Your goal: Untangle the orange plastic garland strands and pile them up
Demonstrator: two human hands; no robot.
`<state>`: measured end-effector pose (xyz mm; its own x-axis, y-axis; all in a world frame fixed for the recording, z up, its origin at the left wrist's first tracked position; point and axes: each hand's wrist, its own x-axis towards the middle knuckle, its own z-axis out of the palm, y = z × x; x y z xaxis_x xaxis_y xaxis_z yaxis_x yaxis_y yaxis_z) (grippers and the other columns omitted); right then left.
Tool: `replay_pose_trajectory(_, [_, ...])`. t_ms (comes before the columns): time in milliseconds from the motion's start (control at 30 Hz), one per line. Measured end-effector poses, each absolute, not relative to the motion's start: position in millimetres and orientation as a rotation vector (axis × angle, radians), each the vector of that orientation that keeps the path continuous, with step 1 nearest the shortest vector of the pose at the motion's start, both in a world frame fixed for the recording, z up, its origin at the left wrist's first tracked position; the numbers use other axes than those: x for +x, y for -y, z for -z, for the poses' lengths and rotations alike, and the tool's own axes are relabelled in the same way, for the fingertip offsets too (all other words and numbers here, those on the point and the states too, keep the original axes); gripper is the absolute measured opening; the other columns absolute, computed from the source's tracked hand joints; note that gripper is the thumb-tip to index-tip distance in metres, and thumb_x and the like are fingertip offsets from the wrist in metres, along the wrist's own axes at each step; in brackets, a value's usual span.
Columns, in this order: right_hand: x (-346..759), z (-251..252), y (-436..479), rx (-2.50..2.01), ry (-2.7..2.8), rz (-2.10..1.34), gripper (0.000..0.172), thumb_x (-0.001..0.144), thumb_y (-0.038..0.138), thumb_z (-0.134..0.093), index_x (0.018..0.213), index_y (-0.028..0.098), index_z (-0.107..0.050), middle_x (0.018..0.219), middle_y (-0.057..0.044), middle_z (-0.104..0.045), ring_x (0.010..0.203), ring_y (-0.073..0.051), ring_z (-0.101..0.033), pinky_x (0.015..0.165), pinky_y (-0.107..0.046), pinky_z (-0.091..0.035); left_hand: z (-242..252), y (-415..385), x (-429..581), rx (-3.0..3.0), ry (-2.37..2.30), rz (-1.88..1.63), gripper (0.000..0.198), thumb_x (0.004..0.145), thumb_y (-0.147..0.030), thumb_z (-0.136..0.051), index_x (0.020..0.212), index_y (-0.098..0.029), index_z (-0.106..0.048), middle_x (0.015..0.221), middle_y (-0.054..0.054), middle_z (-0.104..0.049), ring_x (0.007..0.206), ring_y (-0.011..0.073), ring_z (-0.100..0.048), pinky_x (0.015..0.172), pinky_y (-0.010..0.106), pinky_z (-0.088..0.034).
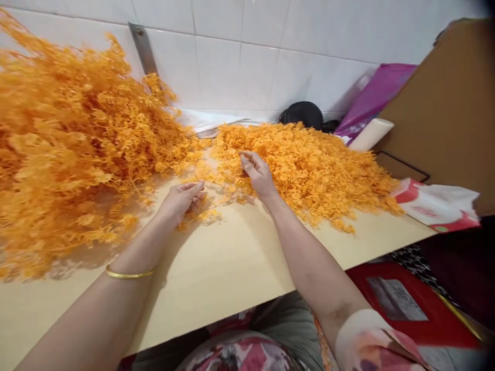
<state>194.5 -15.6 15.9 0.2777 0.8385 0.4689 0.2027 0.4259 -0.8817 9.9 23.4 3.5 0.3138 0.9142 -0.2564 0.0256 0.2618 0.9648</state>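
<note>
Orange plastic flower sprigs cover a pale wooden table [232, 268]. A tall bushy heap [73, 144] fills the left side. A flatter pile [317, 170] spreads across the middle and right. My left hand [181, 201], with a gold bangle on the wrist, is curled round a thin orange sprig [211, 201] lying between the two piles. My right hand [257, 172] rests at the near left edge of the flat pile, fingers pinched on sprigs there.
A white tiled wall [240, 62] backs the table. At the right stand a brown cardboard box [444, 113], a purple bag [377, 93], a black object [303, 113] and a red-and-white tissue pack [436, 206]. A red item [406, 304] lies below the table edge.
</note>
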Motion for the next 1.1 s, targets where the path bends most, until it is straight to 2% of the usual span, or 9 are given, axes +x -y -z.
replay_pose_trajectory(133, [207.5,-13.0,12.2,-1.127,1.174,-0.469,0.036,0.078,0.051,-0.036,0.079,0.019,-0.053,0.062,0.003,-0.045,0.055,-0.007,-0.044,0.052,-0.020,-0.037,2.0,-25.4,10.0,1.266,-1.076,-0.798,0.032,0.060,-0.042,-0.063,0.071,-0.013,-0.056,0.052,-0.001,-0.051,0.034,0.0023,-0.037,0.030,0.014,-0.025])
replay_pose_trajectory(233, [200.3,-9.6,15.1,-1.231,1.352,-0.354,0.033,0.078,0.048,-0.040,0.079,0.018,-0.055,0.064,0.002,-0.048,0.056,-0.009,-0.044,0.055,-0.022,-0.036,4.7,-25.3,11.5,1.309,-1.084,-0.814,0.034,0.057,-0.043,-0.064,0.069,-0.012,-0.056,0.051,-0.001,-0.052,0.033,0.0024,-0.036,0.031,0.014,-0.025])
replay_pose_trajectory(400, [178.8,-6.2,25.1,-1.447,1.789,-0.038,0.026,0.077,0.038,-0.049,0.090,0.018,-0.057,0.081,-0.005,-0.052,0.074,-0.015,-0.047,0.068,-0.027,-0.035,2.0,-20.8,14.3,1.343,-1.075,-0.812,0.034,0.060,-0.045,-0.060,0.060,-0.012,-0.053,0.045,-0.003,-0.047,0.032,0.0024,-0.033,0.032,0.016,-0.022])
replay_pose_trajectory(500, [171.9,-3.7,28.4,-1.598,1.990,0.187,0.025,0.073,0.038,-0.054,0.090,0.020,-0.057,0.087,-0.007,-0.052,0.084,-0.021,-0.043,0.073,-0.032,-0.031,1.4,-20.0,15.8,1.362,-1.053,-0.829,0.034,0.061,-0.046,-0.059,0.058,-0.012,-0.051,0.046,-0.003,-0.046,0.033,0.0025,-0.032,0.032,0.016,-0.021])
replay_pose_trajectory(667, [167.7,-0.2,27.1,-1.746,2.037,0.398,0.008,0.074,0.024,-0.050,0.078,0.019,-0.055,0.078,-0.007,-0.053,0.080,-0.021,-0.040,0.070,-0.033,-0.027,6.9,-20.7,19.6,1.368,-1.043,-0.861,0.035,0.061,-0.046,-0.058,0.058,-0.012,-0.051,0.046,-0.003,-0.046,0.033,0.0028,-0.032,0.034,0.017,-0.021])
replay_pose_trajectory(800, [164.3,-5.7,28.9,-1.666,1.929,0.527,0.008,0.077,0.020,-0.046,0.075,0.017,-0.053,0.075,-0.006,-0.052,0.078,-0.020,-0.039,0.071,-0.034,-0.026,9.0,-22.6,22.7,1.307,-1.034,-0.907,0.041,0.063,-0.052,-0.055,0.062,-0.011,-0.054,0.048,-0.001,-0.049,0.032,0.0031,-0.033,0.033,0.018,-0.021])
replay_pose_trajectory(900, [159.1,-10.7,33.1,-1.529,1.892,0.615,0.009,0.078,0.018,-0.044,0.074,0.017,-0.052,0.073,-0.005,-0.050,0.077,-0.020,-0.038,0.073,-0.034,-0.026,3.9,-25.8,20.0,1.067,-0.868,-0.931,0.050,0.066,-0.058,-0.046,0.073,-0.010,-0.056,0.061,0.006,-0.057,0.043,0.0076,-0.047,0.038,0.018,-0.031])
replay_pose_trajectory(967, [154.2,-11.6,35.5,-1.426,1.989,0.603,0.009,0.076,0.015,-0.044,0.071,0.017,-0.052,0.072,-0.005,-0.049,0.076,-0.019,-0.038,0.072,-0.034,-0.027,-1.8,-29.1,15.2,0.847,-0.708,-0.925,0.050,0.069,-0.058,-0.043,0.075,-0.010,-0.056,0.071,0.009,-0.060,0.056,0.0112,-0.055,0.048,0.020,-0.040])
replay_pose_trajectory(1100, [140.9,-10.2,40.6,-1.246,2.238,0.411,0.009,0.073,0.012,-0.045,0.068,0.018,-0.049,0.073,-0.004,-0.048,0.074,-0.017,-0.038,0.069,-0.032,-0.029,-9.0,-36.6,4.9,0.546,-0.524,-0.968,0.027,0.074,-0.038,-0.050,0.078,-0.012,-0.054,0.073,0.008,-0.061,0.066,0.0134,-0.057,0.063,0.024,-0.044])
